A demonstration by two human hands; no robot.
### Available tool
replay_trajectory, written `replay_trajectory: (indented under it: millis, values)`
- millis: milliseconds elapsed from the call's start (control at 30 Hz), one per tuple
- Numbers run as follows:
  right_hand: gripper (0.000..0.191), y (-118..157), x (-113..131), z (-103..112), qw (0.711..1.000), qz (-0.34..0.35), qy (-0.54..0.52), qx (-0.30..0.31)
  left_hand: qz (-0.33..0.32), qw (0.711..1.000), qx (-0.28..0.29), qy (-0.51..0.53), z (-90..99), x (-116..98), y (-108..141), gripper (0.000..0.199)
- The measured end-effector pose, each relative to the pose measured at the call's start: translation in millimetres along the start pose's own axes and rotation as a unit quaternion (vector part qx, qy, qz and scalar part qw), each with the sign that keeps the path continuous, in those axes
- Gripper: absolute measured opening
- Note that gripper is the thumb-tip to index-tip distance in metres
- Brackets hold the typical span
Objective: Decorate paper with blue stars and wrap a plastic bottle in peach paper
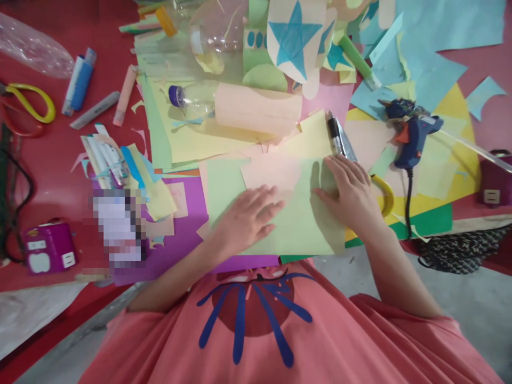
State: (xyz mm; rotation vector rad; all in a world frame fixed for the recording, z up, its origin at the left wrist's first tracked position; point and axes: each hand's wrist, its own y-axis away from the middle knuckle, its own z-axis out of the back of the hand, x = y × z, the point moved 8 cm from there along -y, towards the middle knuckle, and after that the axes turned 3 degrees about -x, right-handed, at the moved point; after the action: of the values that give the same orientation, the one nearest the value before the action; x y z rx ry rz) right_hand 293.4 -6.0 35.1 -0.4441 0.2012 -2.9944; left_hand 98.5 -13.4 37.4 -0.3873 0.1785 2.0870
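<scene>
While gripping nothing, has left hand (250, 216) open over pale green sheet (298, 224), right hand (350, 194) open at its edge, beside pen (333, 129).

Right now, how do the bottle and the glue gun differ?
The bottle is clear, with a pale pink wrap; the glue gun is dark blue with an orange trigger. The bottle is straight, ending in a dark cap; the glue gun is bent, its handle trailing a cord. Both lie on paper, held by neither the left hand nor the right hand.
</scene>
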Motion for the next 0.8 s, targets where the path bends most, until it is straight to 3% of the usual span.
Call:
replay_trajectory:
  millis: [133,333,433,533,600,700,800]
  values:
    - [0.059,-2.9,-4.1,-0.2,0.999,0.005,0.034,0.003,0.077,0.994,0.048,-0.054,-13.1,31.5,2.9,0.062]
    - [0.048,-12.4,8.1,0.0,1.000,0.008,-0.011,0.004,0.122,0.989,0.020,-0.086,-16.6,34.2,23.1,0.060]
    - [0.044,-10.1,0.2,3.3,0.989,-0.056,-0.137,0.008,0.148,0.985,0.008,-0.083,-16.0,36.1,30.7,0.058]
    - [0.044,-0.1,-22.8,10.0,0.940,-0.174,-0.294,-0.012,0.161,0.984,-0.005,-0.080,-16.5,36.9,35.0,0.059]
    - [0.048,6.8,-34.6,11.0,0.918,-0.226,-0.326,0.002,0.167,0.983,-0.013,-0.079,-17.6,37.0,37.1,0.059]
    - [0.058,7.3,-33.7,9.0,0.945,-0.202,-0.247,0.078,0.178,0.981,-0.019,-0.076,-19.0,37.9,39.7,0.060]
    - [0.055,0.6,-26.3,9.6,0.958,-0.164,-0.208,0.108,0.188,0.979,-0.026,-0.076,-17.7,38.6,42.5,0.059]
